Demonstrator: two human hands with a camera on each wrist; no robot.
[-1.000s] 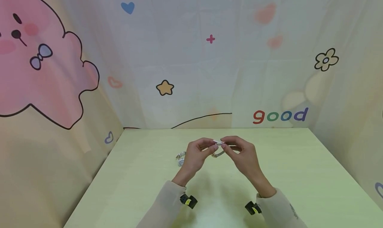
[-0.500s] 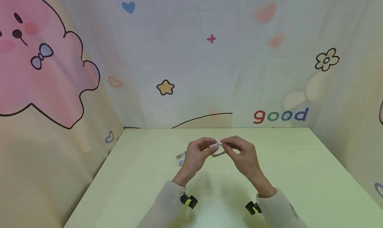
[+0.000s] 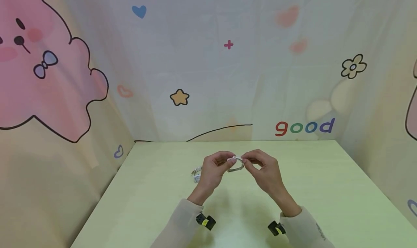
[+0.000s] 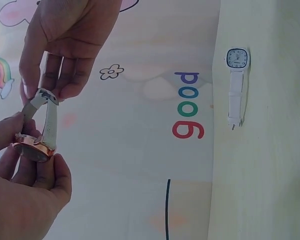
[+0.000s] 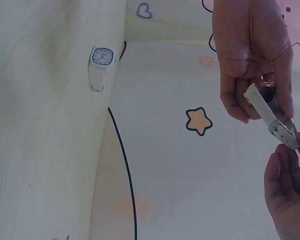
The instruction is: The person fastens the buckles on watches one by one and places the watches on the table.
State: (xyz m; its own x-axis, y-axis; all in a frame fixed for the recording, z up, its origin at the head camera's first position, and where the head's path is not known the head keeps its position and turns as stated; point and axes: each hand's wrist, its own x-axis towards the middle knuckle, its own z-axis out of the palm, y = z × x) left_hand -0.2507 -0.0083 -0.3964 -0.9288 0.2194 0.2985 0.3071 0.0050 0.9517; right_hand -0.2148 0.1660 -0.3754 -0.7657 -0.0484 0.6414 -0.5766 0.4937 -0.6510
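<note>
Between both hands, held above the table, is a wristwatch (image 3: 236, 169) with a white strap and a rose-gold case (image 4: 34, 150). The strap forms a loop through its buckle (image 5: 279, 128). My left hand (image 3: 212, 172) grips the case end, thumb on one side and curled fingers on the other. At the buckle end, my right hand (image 3: 265, 170) pinches the strap between thumb and fingertips. Fingers hide part of the strap tip. A second watch (image 4: 237, 59), white with a squarish dial, lies on the table, partly behind my left hand in the head view.
The pale table (image 3: 312, 190) reaches back to a fabric backdrop (image 3: 208, 67) printed with cartoon shapes and the word "good". Fabric also stands along the left and right sides. Black and yellow devices (image 3: 206, 222) sit at both cuffs.
The held watch has turned a little, so more of its strap loop shows between my hands. Both hands keep their hold in nearly the same place. The second watch has not moved.
</note>
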